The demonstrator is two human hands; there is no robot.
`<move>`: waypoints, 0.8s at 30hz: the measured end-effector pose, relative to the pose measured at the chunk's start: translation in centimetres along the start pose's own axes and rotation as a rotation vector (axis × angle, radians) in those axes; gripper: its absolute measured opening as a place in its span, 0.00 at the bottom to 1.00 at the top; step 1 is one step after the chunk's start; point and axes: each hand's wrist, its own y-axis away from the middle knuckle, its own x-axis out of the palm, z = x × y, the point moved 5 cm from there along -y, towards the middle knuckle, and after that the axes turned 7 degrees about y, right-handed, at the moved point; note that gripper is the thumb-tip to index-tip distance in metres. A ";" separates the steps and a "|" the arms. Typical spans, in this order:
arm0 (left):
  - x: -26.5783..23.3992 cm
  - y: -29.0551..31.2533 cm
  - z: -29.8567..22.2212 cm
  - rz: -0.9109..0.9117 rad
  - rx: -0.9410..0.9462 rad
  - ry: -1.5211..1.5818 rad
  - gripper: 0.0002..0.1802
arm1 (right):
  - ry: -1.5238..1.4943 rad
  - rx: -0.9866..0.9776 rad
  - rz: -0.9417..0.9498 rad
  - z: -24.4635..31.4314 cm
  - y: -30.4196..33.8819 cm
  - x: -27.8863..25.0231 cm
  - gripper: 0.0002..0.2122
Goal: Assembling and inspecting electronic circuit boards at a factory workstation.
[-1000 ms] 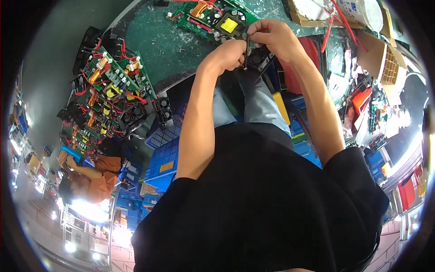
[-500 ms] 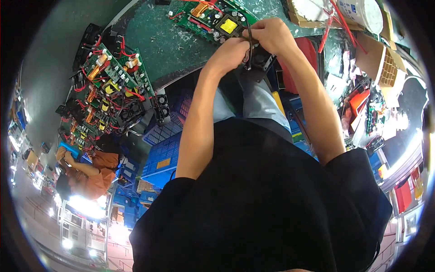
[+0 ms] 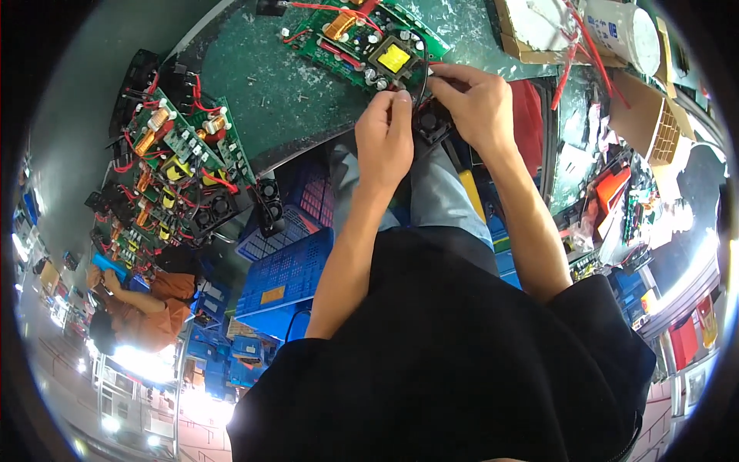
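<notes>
A green circuit board (image 3: 323, 54), with a yellow-topped transformer (image 3: 394, 58) and an orange coil, lies at the table's front edge. My left hand (image 3: 385, 135) is at its near edge, thumb and fingers closed together; what they hold, if anything, is hidden. At the board's right corner, my right hand (image 3: 481, 108) pinches with thumb and forefinger next to a black cable (image 3: 425, 69). Its fingertips cover whatever small part is in them. Between the hands, a black cooling fan (image 3: 431, 122) hangs just below the table edge.
Several similar boards with fans are piled on the left (image 3: 177, 150). Blue crates (image 3: 285, 269) stand below the table. A cardboard box (image 3: 531, 54), red wires and a white bucket (image 3: 635, 38) sit at far right. Another person (image 3: 146, 308) works at the left.
My left hand has turned upward and its fingers have drawn back toward me from the cable. My right hand has shifted slightly right and nearer. The fan shows more clearly.
</notes>
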 end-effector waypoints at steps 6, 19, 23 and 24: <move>-0.2 0.4 -2.0 -0.147 0.152 -0.017 0.07 | -0.042 -0.128 -0.116 -0.9 1.0 -0.6 0.09; 0.7 -0.7 -1.6 -0.040 0.079 -0.027 0.09 | -0.143 -0.133 -0.039 -0.5 1.9 -0.5 0.08; 0.1 0.3 -1.5 -0.237 0.118 -0.153 0.07 | 0.102 -0.380 -0.144 0.1 1.8 -0.4 0.07; 0.0 0.5 -1.4 -0.237 0.113 -0.151 0.07 | 0.206 -0.367 -0.180 0.1 1.5 -0.2 0.07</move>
